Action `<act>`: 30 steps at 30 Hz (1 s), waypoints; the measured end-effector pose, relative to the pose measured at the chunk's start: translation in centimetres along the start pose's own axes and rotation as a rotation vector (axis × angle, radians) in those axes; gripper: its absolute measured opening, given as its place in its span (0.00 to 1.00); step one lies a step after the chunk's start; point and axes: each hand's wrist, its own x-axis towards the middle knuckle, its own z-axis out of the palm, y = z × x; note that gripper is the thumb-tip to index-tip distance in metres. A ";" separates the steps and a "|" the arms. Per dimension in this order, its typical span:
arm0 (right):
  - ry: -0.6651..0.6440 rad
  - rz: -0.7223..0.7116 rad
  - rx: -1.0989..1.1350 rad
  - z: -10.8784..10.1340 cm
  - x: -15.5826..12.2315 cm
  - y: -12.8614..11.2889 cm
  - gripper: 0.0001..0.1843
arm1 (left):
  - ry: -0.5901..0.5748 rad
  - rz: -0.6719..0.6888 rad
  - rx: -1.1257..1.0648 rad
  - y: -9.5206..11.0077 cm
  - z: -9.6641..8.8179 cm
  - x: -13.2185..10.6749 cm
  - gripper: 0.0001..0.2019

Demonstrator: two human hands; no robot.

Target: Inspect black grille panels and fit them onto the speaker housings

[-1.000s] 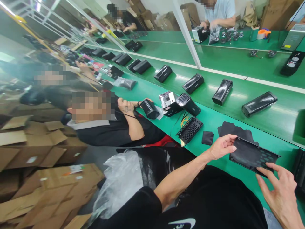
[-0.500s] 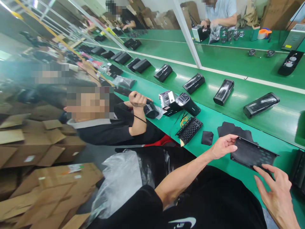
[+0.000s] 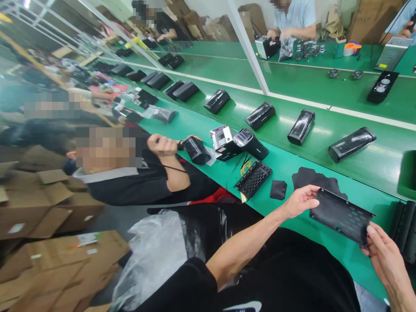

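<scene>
A black rectangular plastic panel with rows of holes at its right part is held up above the green table, tilted. My left hand pinches its left end between thumb and fingers. At the opposite end, my right hand grips the lower right corner, thumb on top. Behind the panel lies a spread of black sheets, partly covered by it. Left of my left hand is a small stack of black sheets, and beyond it a black perforated panel.
Black speaker housings stand in a row along the green line. More black parts sit at the right edge. A co-worker's hand is near a black cylinder-like housing at left. Cardboard boxes fill the floor.
My right hand has moved from spread fingers beside the panel's lower edge to a grip on its right end. The co-worker's raised hand has moved left, off the black housing.
</scene>
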 end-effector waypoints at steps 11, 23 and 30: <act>0.090 0.025 0.005 0.1 -0.4 0.5 0.42 | 0.003 -0.037 -0.024 -0.4 -0.1 0.3 0.36; 0.083 0.062 0.016 0.0 0.0 1.1 0.41 | 0.102 -0.102 0.015 -0.2 0.6 0.9 0.30; 0.022 -0.019 -0.030 0.2 1.1 1.3 0.37 | 0.140 -0.029 0.132 -0.3 0.1 1.2 0.25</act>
